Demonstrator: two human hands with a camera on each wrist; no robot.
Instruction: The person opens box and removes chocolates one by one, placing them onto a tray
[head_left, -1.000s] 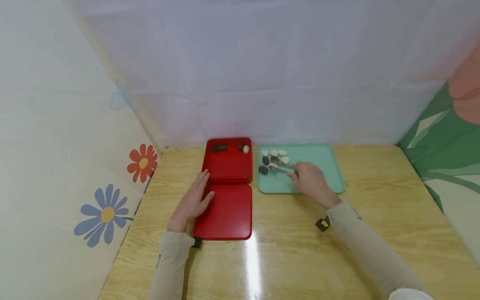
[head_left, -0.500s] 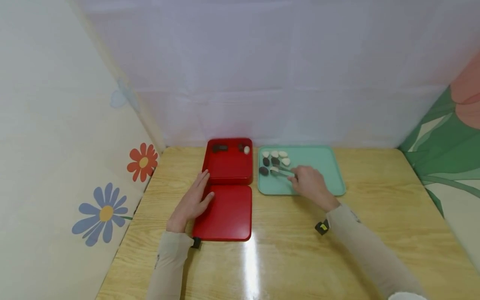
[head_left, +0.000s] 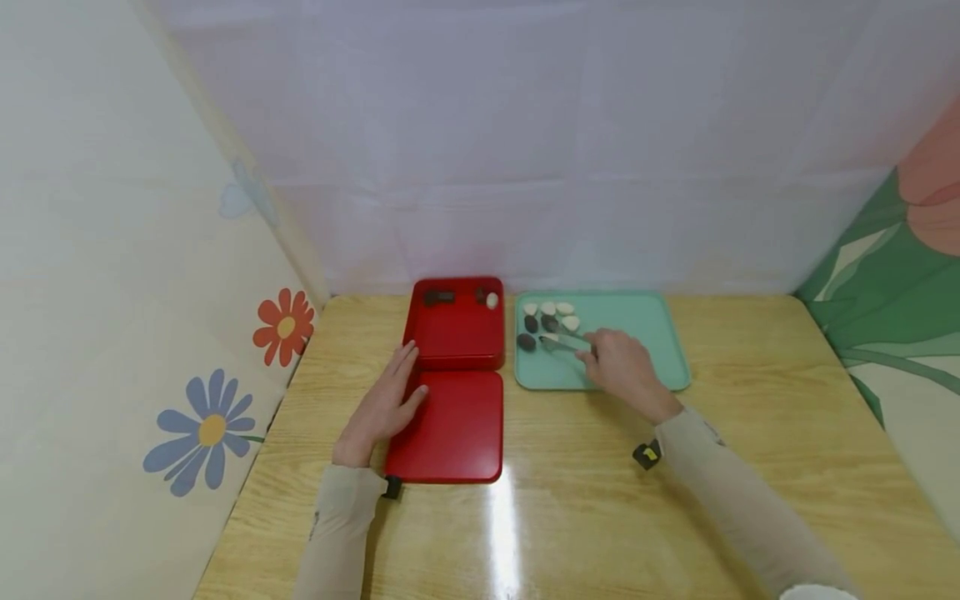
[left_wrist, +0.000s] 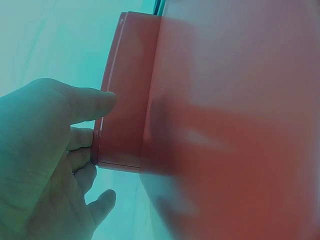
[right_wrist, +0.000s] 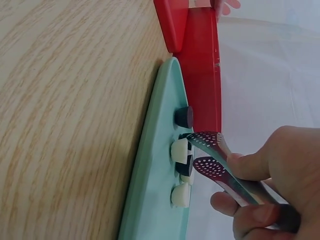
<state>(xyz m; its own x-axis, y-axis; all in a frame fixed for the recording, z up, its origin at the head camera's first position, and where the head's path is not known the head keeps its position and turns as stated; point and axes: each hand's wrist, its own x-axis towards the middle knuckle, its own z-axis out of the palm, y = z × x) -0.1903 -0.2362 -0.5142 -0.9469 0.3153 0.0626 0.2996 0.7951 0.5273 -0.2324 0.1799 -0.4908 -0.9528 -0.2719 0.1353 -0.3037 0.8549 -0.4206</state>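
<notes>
Mint green tray (head_left: pixel 637 312) on the wooden table (head_left: pixel 570 492), and we're working its left end with metal tongs (right_wrist: pixel 232 185). The cream piece (right_wrist: pixel 179 151) at the tips sits just right of the frontmost dark piece (head_left: pixel 527 342), with another dark one right behind it. Our right hand (head_left: pixel 621 364) has its fingers curled around the tongs, whose perforated heads are parted; we can't tell if they touch the cream piece yet. Our left hand (head_left: pixel 378 408) holds nothing: its fingers are stretched out against the near left corner of the red box (head_left: pixel 457 337), thumb by the red panel (head_left: pixel 453 429) in front.

Tips for the pinch, as we'd judge it: get one head on each side of that piece, low down, since the sides look tapered and could slip. Squeeze lightly, then go straight up so the dark neighbours don't get knocked. That left hand seems handy for steadying the box.

Head count: one tray, one pair of tongs, one box, one panel. On the tray we make it five cream, including the one at the tips, and three dark. In the box, one cream, plus some dark shapes too murky to count.
</notes>
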